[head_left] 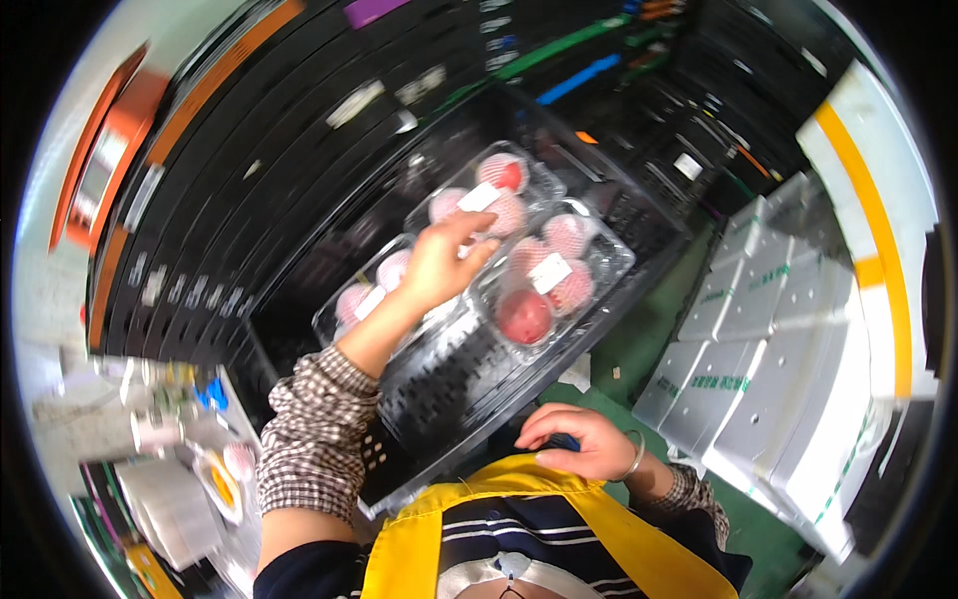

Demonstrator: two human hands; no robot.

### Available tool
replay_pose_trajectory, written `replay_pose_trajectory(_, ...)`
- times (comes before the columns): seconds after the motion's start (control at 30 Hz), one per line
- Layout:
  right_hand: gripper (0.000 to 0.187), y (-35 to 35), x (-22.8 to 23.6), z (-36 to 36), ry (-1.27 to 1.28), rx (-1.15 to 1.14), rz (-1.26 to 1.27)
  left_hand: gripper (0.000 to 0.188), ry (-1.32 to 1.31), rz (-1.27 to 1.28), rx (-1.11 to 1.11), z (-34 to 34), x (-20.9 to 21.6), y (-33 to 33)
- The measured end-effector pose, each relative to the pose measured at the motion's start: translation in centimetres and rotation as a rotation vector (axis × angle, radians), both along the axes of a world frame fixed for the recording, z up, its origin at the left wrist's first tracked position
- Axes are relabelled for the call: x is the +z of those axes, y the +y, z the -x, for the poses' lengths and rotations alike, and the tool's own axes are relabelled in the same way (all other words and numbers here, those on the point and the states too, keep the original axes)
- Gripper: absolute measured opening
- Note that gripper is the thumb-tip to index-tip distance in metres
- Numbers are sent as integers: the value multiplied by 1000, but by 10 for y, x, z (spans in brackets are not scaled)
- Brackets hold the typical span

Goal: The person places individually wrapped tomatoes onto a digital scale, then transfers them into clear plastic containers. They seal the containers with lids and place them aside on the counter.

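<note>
My left hand reaches over a black plastic crate, its thumb and fingers apart at the edge of a clear pack of round reddish fruit in foam nets. Whether the fingertips press on that pack I cannot tell. To its right lies a second clear fruit pack with a white label. A third fruit pack sits partly behind my left wrist. Low in front of my yellow apron, my right hand hangs with loosely bent fingers apart, holding nothing.
Stacked black crates rise behind and left of the crate. White foam boxes are stacked at the right on a green floor. A cluttered worktop stands at the lower left, with a roll of tape.
</note>
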State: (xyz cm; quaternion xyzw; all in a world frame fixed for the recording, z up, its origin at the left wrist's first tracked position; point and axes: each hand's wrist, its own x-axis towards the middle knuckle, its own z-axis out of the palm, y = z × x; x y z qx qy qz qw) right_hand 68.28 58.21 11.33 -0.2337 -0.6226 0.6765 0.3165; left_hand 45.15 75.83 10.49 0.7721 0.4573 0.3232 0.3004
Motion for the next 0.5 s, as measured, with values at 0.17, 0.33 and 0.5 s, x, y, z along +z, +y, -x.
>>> replay_pose_trajectory(0.17,27,45,58,76,-242,610,-400,22,-283,-28,563,178,24,-133)
replay_pose_trajectory(0.33,26,51,122,191,-508,879,-728,19,-189,-73,1294,266,1,-358)
replay_pose_trajectory(0.5,27,-64,99,391,-359,1352,-858,20,-365,38,1946,231,-99,-604)
